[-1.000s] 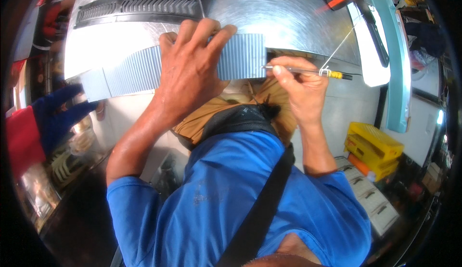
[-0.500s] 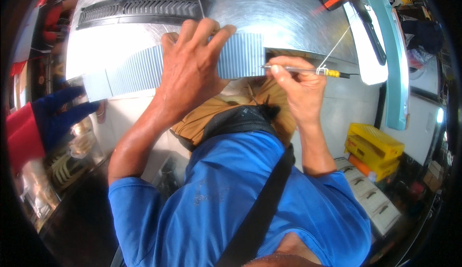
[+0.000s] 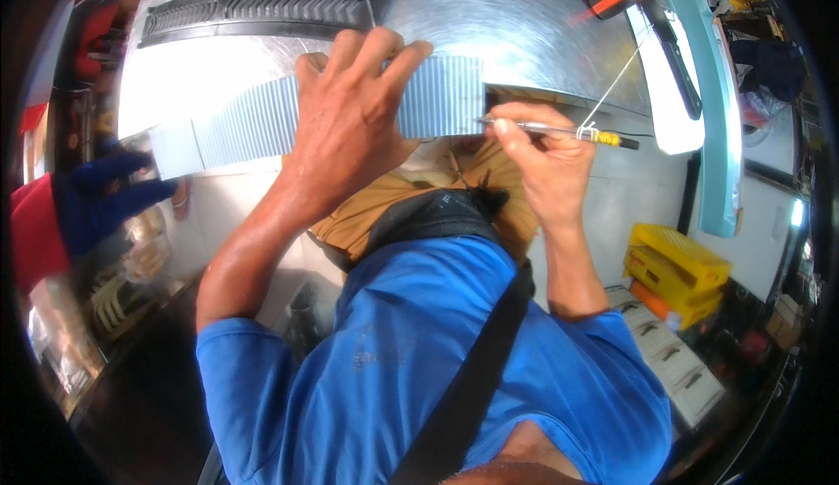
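Ribbed strip, one: beneath my left hand, gripped edge to edge. Pen, one: pinched in my right hand.

A brushed-metal worktop spans the upper middle, its left part washed white by glare, the rest marked with curved, shining scratches. Below it shows a pale, smooth floor. A white panel stands at right, near a bright light streak; a dark surface occupies the lower left.
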A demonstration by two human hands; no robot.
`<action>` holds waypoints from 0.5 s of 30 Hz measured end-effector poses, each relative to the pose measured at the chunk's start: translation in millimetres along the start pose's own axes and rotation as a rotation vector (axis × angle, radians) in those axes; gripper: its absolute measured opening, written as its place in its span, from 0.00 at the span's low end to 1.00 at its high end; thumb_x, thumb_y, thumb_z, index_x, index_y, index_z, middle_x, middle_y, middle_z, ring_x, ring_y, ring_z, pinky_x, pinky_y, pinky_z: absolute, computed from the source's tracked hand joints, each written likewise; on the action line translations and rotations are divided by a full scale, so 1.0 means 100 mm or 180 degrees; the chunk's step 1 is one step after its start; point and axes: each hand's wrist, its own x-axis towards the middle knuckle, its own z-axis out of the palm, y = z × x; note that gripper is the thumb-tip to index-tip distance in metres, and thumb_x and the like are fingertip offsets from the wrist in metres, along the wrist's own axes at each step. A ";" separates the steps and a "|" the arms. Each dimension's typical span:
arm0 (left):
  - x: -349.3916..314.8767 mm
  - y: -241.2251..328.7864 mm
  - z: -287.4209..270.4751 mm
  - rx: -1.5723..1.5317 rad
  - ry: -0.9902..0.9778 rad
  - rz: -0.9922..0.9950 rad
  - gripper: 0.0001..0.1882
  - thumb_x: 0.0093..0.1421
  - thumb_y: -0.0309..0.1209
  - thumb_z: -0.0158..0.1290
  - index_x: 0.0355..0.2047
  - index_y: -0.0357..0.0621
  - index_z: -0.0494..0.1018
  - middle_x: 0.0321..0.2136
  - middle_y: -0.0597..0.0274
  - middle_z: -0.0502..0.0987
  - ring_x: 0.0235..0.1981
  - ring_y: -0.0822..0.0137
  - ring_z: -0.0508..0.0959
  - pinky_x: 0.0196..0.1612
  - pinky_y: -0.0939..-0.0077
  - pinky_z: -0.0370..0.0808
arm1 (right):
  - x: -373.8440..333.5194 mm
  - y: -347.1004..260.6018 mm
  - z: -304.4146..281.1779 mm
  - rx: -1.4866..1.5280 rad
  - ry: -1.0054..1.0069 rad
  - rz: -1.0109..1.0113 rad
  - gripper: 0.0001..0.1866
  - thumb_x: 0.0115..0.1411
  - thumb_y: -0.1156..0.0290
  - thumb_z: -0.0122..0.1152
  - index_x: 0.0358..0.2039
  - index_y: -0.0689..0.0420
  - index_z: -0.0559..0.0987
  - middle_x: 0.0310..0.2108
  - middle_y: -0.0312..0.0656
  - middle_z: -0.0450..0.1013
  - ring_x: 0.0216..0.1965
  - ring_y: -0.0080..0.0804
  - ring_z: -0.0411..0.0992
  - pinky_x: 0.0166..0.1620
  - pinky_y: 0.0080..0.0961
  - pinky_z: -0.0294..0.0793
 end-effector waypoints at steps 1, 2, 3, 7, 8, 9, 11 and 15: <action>0.00 -0.01 0.01 0.0009 0.0020 0.0007 0.49 0.29 0.32 0.76 0.58 0.55 0.72 0.45 0.66 0.71 0.48 0.60 0.71 0.44 0.55 0.68 | 0.00 0.00 0.00 -0.0035 -0.0004 -0.0022 0.06 0.60 0.80 0.68 0.39 0.63 0.85 0.30 0.33 0.79 0.29 0.14 0.72 0.32 0.14 0.71; -0.01 -0.01 0.02 0.0018 0.0040 0.0015 0.49 0.29 0.31 0.76 0.58 0.55 0.72 0.45 0.66 0.71 0.48 0.60 0.71 0.44 0.56 0.68 | 0.00 0.00 0.00 -0.0048 -0.0015 -0.0011 0.06 0.60 0.80 0.68 0.39 0.63 0.85 0.30 0.33 0.79 0.29 0.14 0.72 0.32 0.14 0.71; -0.01 0.00 0.02 0.0017 0.0032 0.0005 0.49 0.29 0.31 0.76 0.58 0.55 0.72 0.45 0.67 0.71 0.48 0.60 0.71 0.44 0.56 0.68 | 0.01 0.00 0.00 -0.0060 -0.0027 0.0002 0.07 0.60 0.80 0.68 0.39 0.63 0.85 0.30 0.33 0.79 0.29 0.13 0.72 0.32 0.13 0.71; 0.00 0.00 0.00 0.0015 0.0004 -0.0019 0.48 0.29 0.32 0.76 0.57 0.55 0.73 0.44 0.67 0.71 0.47 0.60 0.71 0.44 0.56 0.68 | 0.02 0.00 -0.02 -0.0236 -0.0060 0.0003 0.07 0.59 0.81 0.68 0.39 0.63 0.85 0.31 0.33 0.79 0.28 0.13 0.72 0.30 0.13 0.71; 0.00 0.01 0.01 0.0016 -0.0001 -0.0022 0.48 0.30 0.32 0.76 0.57 0.56 0.73 0.44 0.67 0.71 0.47 0.60 0.71 0.44 0.57 0.68 | 0.00 0.01 -0.02 -0.0187 -0.0045 -0.0021 0.07 0.59 0.81 0.68 0.39 0.63 0.85 0.31 0.33 0.79 0.28 0.13 0.71 0.30 0.13 0.70; 0.00 0.00 0.01 0.0017 0.0014 -0.0007 0.48 0.30 0.32 0.76 0.57 0.56 0.73 0.44 0.67 0.71 0.47 0.60 0.71 0.44 0.57 0.68 | -0.02 0.02 -0.01 -0.0139 -0.0030 -0.0047 0.07 0.59 0.81 0.68 0.39 0.63 0.85 0.31 0.33 0.79 0.27 0.13 0.71 0.30 0.13 0.70; 0.00 0.00 0.01 0.0018 0.0043 0.0021 0.48 0.30 0.32 0.76 0.57 0.56 0.73 0.44 0.67 0.71 0.47 0.60 0.71 0.43 0.57 0.68 | -0.01 0.02 -0.01 -0.0102 -0.0029 -0.0039 0.07 0.59 0.80 0.68 0.39 0.62 0.85 0.30 0.33 0.79 0.27 0.12 0.71 0.29 0.13 0.69; 0.01 0.00 -0.01 0.0039 0.0013 0.0026 0.48 0.29 0.31 0.75 0.57 0.55 0.72 0.44 0.67 0.71 0.48 0.60 0.71 0.43 0.57 0.68 | -0.04 0.00 0.02 -0.0055 0.0003 0.0061 0.06 0.60 0.80 0.68 0.38 0.61 0.86 0.29 0.31 0.78 0.26 0.12 0.69 0.29 0.12 0.67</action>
